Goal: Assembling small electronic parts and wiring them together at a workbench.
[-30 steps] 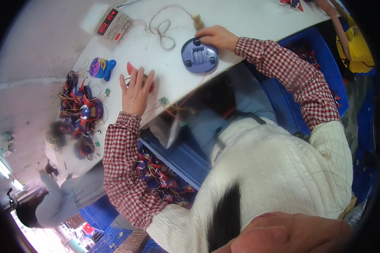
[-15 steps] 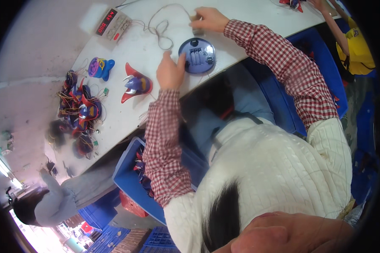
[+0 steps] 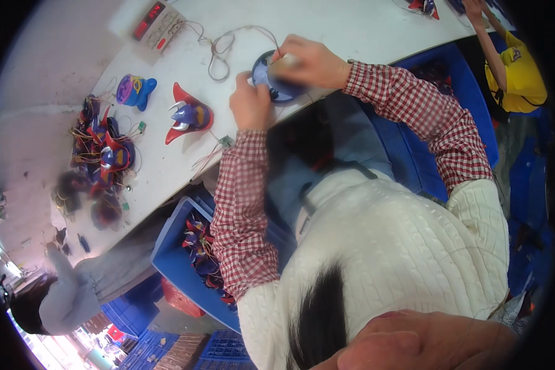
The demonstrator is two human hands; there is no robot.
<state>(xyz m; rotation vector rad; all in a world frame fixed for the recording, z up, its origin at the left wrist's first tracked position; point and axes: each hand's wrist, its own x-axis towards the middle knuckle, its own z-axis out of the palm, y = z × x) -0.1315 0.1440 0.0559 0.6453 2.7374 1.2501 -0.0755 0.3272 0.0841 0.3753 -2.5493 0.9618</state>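
A round, shiny blue plastic base [image 3: 262, 71] lies near the table's front edge, partly covered by my hands. My left hand [image 3: 250, 106] pinches its left rim between thumb and fingers. Over the right side of the base is my right hand [image 3: 314, 63], its fingers closed round a small wired piece [image 3: 288, 65], which is blurred by motion. A thin brown cable [image 3: 219, 52] runs from this piece across the table to a grey power supply [image 3: 156, 26] with a red lit display. Left of my left hand stands a purple toy figure part [image 3: 194, 116] with red horns.
Several similar toy parts with loose wires [image 3: 108, 151] are heaped at the table's left. A blue and purple toy piece [image 3: 134, 91] stands behind them. Blue bins [image 3: 169, 246] holding parts flank me. Other people work at left and at far right, one in yellow [image 3: 519, 77].
My right hand has come down and nearer with the wired piece, from behind the base to over it. My left hand keeps to the rim. The view has shifted slightly.
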